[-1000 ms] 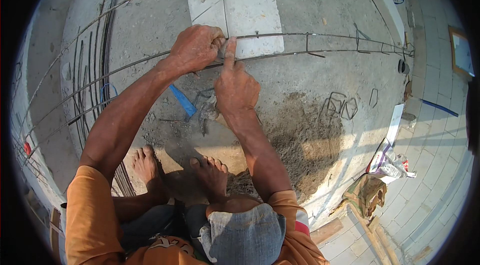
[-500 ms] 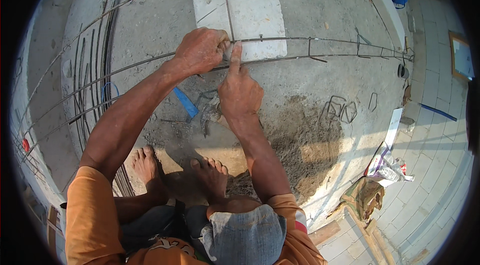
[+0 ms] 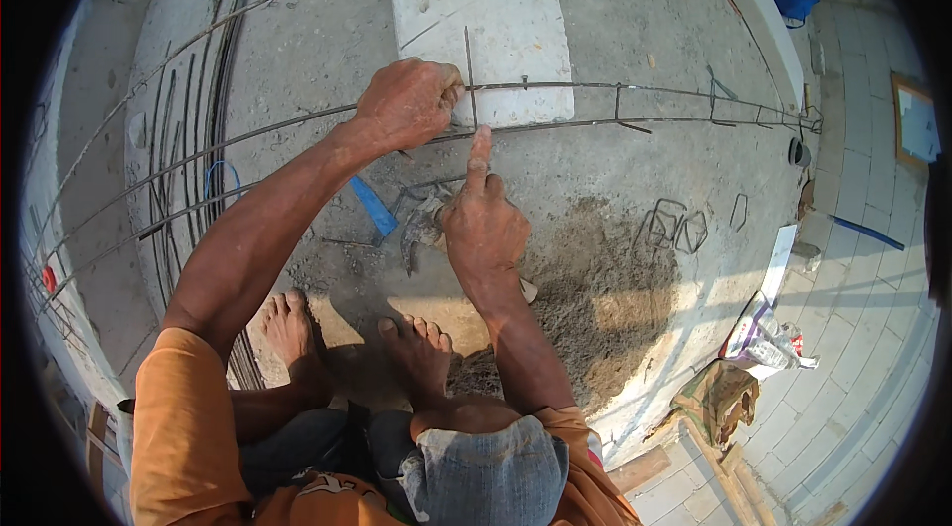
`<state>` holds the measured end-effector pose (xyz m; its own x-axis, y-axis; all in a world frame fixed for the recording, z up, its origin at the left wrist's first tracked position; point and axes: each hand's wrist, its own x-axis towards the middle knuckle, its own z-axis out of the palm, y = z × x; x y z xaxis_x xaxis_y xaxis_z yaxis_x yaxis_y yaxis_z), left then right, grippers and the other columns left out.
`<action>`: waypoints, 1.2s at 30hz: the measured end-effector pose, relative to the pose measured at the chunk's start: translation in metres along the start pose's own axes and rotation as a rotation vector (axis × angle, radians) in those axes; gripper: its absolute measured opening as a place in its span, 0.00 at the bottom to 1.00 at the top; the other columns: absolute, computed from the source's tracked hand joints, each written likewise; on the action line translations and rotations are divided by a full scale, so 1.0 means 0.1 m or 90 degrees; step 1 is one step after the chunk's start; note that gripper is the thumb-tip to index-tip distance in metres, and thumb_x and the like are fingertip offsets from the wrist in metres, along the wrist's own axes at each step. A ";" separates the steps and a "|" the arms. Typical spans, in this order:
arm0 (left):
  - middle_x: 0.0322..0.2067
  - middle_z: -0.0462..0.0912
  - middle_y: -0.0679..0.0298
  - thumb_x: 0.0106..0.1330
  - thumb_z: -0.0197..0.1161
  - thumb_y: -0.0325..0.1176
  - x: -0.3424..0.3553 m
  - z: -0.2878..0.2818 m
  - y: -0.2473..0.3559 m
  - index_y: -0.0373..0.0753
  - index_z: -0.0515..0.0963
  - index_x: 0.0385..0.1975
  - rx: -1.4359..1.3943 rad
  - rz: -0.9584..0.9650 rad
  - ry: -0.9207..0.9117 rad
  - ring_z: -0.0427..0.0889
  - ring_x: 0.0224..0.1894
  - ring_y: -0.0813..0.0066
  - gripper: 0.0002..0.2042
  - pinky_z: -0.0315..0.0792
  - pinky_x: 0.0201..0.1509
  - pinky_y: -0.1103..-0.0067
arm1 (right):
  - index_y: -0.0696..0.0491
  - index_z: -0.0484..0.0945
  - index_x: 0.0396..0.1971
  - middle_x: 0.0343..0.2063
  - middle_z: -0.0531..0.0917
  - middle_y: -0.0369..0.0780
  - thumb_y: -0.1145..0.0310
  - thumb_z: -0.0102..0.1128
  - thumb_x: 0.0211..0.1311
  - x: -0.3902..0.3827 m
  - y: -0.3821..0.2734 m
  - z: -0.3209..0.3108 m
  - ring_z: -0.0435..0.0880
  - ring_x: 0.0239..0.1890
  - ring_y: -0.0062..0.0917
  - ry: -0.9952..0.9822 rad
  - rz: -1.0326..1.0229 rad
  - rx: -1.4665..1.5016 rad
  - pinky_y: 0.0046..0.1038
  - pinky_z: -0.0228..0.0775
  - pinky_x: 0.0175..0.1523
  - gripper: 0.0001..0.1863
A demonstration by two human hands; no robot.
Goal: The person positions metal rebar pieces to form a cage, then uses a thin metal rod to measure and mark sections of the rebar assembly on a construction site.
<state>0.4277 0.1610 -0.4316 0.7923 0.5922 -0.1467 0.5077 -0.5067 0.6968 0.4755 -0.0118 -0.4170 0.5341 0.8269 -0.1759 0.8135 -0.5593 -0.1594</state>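
My left hand [image 3: 407, 105] is closed around the upper long steel rebar [image 3: 555, 84], its fingertips beside a thin upright steel piece [image 3: 470, 70] that crosses the bar. What else those fingers grip is hidden. My right hand [image 3: 485, 224] points its index finger upward, the tip touching the lower rebar [image 3: 555, 124] at the foot of the upright piece. Its other fingers are curled and look empty. Further right, bent stirrups [image 3: 618, 105] join the two bars. A hammer-like tool [image 3: 411, 238] lies on the ground beside my right hand.
A white slab [image 3: 486, 0] lies beneath the bars. Loose rods [image 3: 203, 110] are at left, near a blue strip [image 3: 373, 206]. Loose stirrups [image 3: 666, 221] and a gritty sand patch [image 3: 595, 308] lie to the right, with sacks [image 3: 716, 397] at the edge.
The upright steel piece has shifted down and slightly right, its foot now at the lower bar. My right index finger has dropped from the upper bar to the lower one.
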 end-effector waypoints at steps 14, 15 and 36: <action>0.20 0.80 0.52 0.63 0.56 0.30 -0.01 0.05 -0.07 0.35 0.81 0.32 -0.017 0.039 0.021 0.78 0.21 0.57 0.08 0.71 0.29 0.65 | 0.55 0.55 0.68 0.21 0.75 0.42 0.73 0.62 0.45 0.34 -0.02 0.02 0.79 0.15 0.31 0.084 -0.065 -0.016 0.32 0.71 0.18 0.45; 0.20 0.80 0.52 0.63 0.56 0.30 0.00 0.05 -0.03 0.35 0.81 0.32 -0.020 0.041 0.024 0.78 0.21 0.57 0.08 0.71 0.29 0.65 | 0.55 0.54 0.68 0.20 0.75 0.42 0.72 0.63 0.45 0.30 0.02 0.02 0.78 0.14 0.31 0.080 -0.070 -0.022 0.32 0.70 0.17 0.46; 0.23 0.81 0.53 0.59 0.55 0.27 -0.02 0.02 -0.01 0.35 0.81 0.31 -0.001 0.012 -0.014 0.80 0.26 0.55 0.08 0.72 0.33 0.64 | 0.56 0.57 0.67 0.21 0.77 0.43 0.72 0.59 0.49 0.07 0.05 -0.01 0.80 0.15 0.30 0.004 -0.045 -0.016 0.31 0.71 0.17 0.41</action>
<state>0.4264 0.1595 -0.4336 0.8087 0.5691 -0.1489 0.4925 -0.5165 0.7005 0.4835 -0.0082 -0.4179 0.4771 0.8644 -0.1587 0.8544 -0.4985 -0.1469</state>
